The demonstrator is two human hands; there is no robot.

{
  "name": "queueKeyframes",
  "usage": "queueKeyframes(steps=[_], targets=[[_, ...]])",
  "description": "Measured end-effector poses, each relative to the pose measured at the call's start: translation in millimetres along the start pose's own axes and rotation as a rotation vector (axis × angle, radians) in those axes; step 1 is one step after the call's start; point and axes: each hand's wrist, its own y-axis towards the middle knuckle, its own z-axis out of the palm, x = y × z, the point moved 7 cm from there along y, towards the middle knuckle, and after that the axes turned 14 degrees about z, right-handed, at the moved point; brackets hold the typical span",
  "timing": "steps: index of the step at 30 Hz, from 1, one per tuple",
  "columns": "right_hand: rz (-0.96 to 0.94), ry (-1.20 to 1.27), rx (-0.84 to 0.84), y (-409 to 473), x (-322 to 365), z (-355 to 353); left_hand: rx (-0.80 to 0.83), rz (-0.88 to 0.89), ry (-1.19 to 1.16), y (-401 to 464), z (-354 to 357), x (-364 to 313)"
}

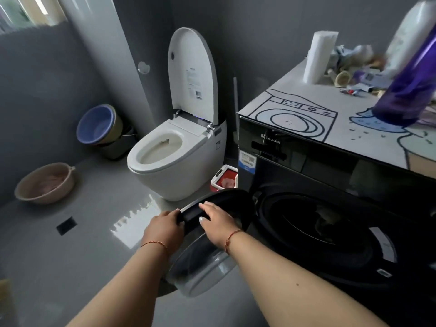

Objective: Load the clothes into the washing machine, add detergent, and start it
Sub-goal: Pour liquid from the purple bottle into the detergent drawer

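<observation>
A black front-loading washing machine (330,175) stands at the right with its round door (207,263) swung open toward me. My left hand (162,228) and my right hand (218,221) both grip the door's top edge. Inside the dark drum (313,223) some cloth shows dimly. A purple detergent bottle (410,90) stands on the machine's top, next to a white bottle (408,31). The detergent drawer (269,149) at the machine's upper left is closed.
A white toilet (174,159) with its lid raised stands just left of the machine, a red-and-white bin (225,178) between them. A pink basin (46,182) and stacked buckets (99,125) sit on the floor at left. A paper roll (318,57) and clutter lie on the machine's top.
</observation>
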Motion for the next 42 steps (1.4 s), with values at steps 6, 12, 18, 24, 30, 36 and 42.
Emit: queueKeyframes(steps=[6, 12, 18, 24, 30, 36, 42], targets=[[0.028, -0.055, 0.081, -13.4, -2.5, 5.5, 0.048, 0.045, 0.019, -12.4, 1.2, -14.4], [0.112, 0.029, 0.099, -32.4, -24.5, -8.8, 0.286, 0.016, -0.149, -18.4, 17.2, -42.7], [0.161, 0.119, 0.091, -48.9, -61.6, -39.4, 0.368, -0.002, -0.262, -21.0, 42.4, -75.6], [0.172, 0.076, 0.105, -53.2, -91.6, -67.9, 0.609, -0.079, -0.216, -21.9, 60.5, -126.7], [0.132, 0.098, 0.079, -56.8, -102.3, -107.6, 0.649, -0.011, -0.071, -5.3, 55.3, -165.6], [-0.090, 0.357, -0.430, -81.6, -74.7, -244.4, 0.253, -0.198, -0.854, 63.7, 2.7, -193.9], [-0.138, 0.426, -0.913, -104.4, -70.1, -370.5, 0.032, -0.383, -1.639, 138.9, -42.8, -242.3]])
